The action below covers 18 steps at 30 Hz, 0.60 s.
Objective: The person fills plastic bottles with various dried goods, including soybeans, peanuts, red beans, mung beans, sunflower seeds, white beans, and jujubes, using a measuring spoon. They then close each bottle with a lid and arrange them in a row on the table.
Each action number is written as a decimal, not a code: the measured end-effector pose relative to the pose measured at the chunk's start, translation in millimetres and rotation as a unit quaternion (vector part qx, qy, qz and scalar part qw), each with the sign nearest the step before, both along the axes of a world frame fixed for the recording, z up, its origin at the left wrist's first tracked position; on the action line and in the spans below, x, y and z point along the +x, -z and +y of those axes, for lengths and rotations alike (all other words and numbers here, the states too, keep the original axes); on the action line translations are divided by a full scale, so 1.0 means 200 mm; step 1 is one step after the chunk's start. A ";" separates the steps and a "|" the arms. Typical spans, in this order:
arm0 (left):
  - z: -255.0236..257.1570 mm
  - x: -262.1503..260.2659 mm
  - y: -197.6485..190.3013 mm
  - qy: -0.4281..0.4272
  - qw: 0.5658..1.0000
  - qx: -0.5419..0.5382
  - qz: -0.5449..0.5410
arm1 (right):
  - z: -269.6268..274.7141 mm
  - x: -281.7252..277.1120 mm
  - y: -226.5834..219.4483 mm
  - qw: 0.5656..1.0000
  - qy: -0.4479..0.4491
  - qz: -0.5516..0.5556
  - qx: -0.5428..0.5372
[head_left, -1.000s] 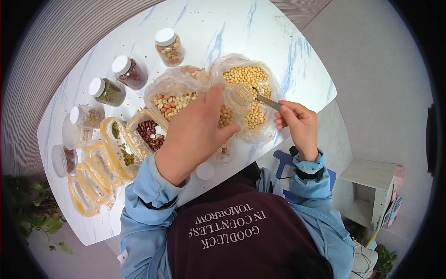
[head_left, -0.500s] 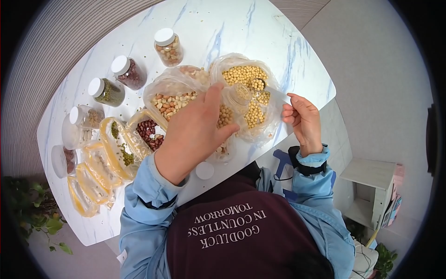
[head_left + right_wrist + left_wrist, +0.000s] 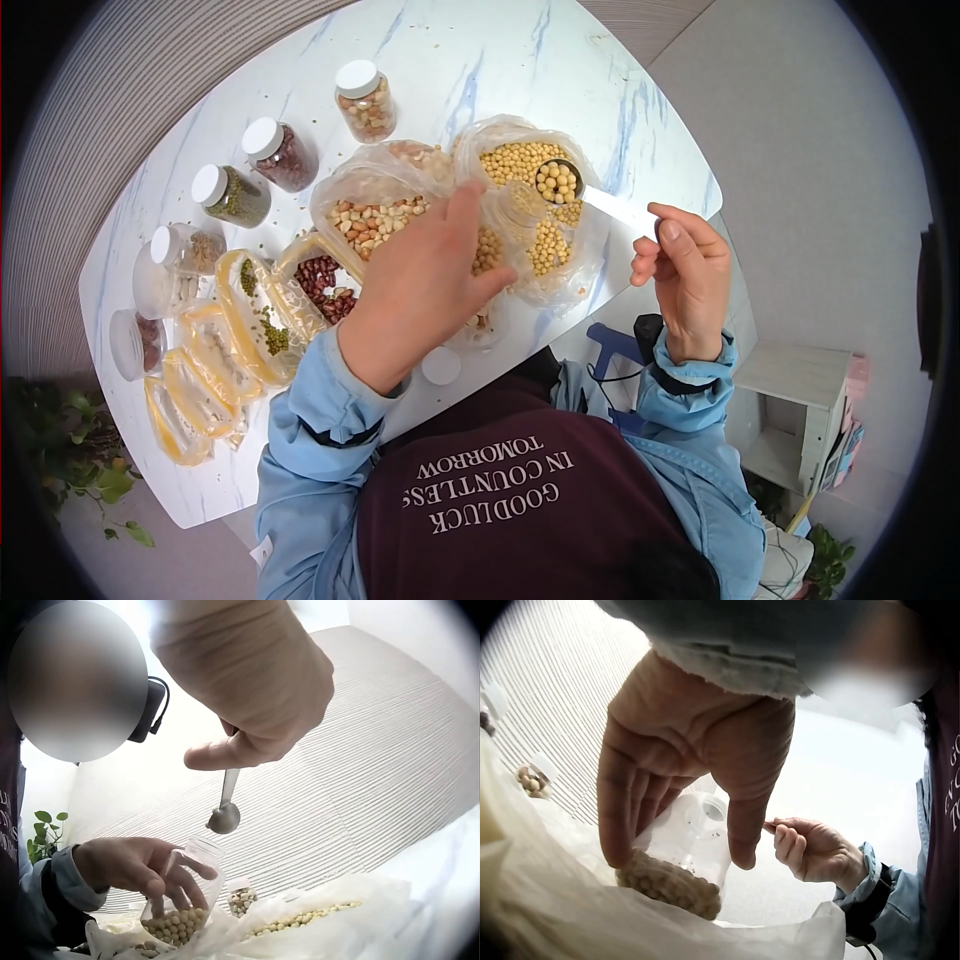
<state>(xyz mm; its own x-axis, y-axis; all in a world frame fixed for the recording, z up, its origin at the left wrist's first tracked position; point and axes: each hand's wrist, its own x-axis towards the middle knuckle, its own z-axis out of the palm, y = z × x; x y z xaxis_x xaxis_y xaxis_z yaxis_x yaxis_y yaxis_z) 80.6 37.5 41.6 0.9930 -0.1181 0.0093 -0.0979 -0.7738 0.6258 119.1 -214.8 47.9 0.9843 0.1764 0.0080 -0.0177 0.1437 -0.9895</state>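
My right hand pinches the handle of a metal spoon. Heaped in its round bowl are yellow soybeans, raised over an open plastic bag of the same beans. With fingers and thumb spread round its sides, my left hand holds a clear jar that leans with its mouth toward the spoon. Soybeans fill the jar's lower part in the left wrist view, below bare clear wall. From the right wrist view, the spoon's bowl hangs just above the jar's mouth.
Several white-lidded jars of nuts and beans stand along the far left. Bags of peanuts, red beans and green beans lie left of my left hand. A white lid rests near the table's edge.
My right hand has drawn back to the right with the spoon. The bowl has come up out of the beans loaded with soybeans. My left hand and the jar stay in place.
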 end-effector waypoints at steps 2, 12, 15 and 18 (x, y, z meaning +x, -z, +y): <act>0.00 0.00 -0.01 0.002 1.000 -0.006 0.003 | 0.02 -0.03 -0.02 0.998 -0.002 -0.041 -0.038; 0.00 0.00 0.00 0.003 1.000 -0.020 0.003 | 0.09 -0.11 -0.04 0.872 0.006 -0.393 -0.293; 0.00 0.00 0.01 0.003 1.000 -0.021 -0.015 | 0.09 -0.08 -0.02 0.859 0.061 -0.399 -0.316; 0.00 0.00 0.00 0.001 1.000 -0.020 -0.006 | 0.07 0.01 0.06 0.902 0.073 -0.284 -0.317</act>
